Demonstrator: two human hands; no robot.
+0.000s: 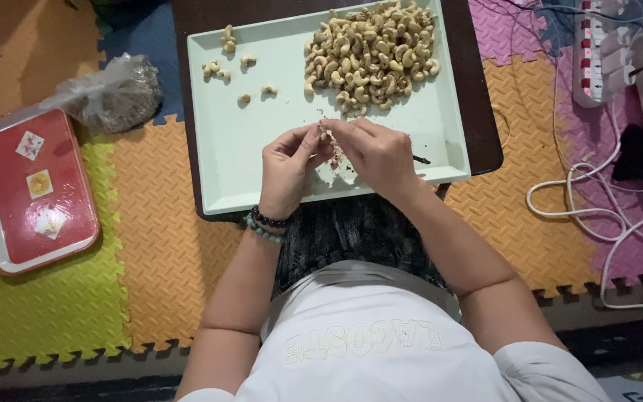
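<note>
You are in the middle of peeling one cashew nut (327,136). Your left hand (289,170) and your right hand (378,154) meet over the front part of the pale green tray (240,149), and the fingers of both hands pinch that one small nut between them, just above the tray. I think the skin is coming off now, because little brown bits (338,158) lie right under your hands.

The next move, I guess, needs a soft pull with your fingertips, so the nut does not snap (these nuts look easy to break).

The big pile of nuts (370,52) sits at the far right of the tray, well apart from your hands. A few single nuts (234,67) lie at the far left. Between them the tray is bare, so there is room to put a nut down.

The tray has a low rim all round, and it rests on a dark worktop (478,89) with its front edge near your lap. A red tray (31,190) and a plastic bag (113,93) lie on the foam floor mat (165,246) to your left, and white cables (597,201) to your right
</note>
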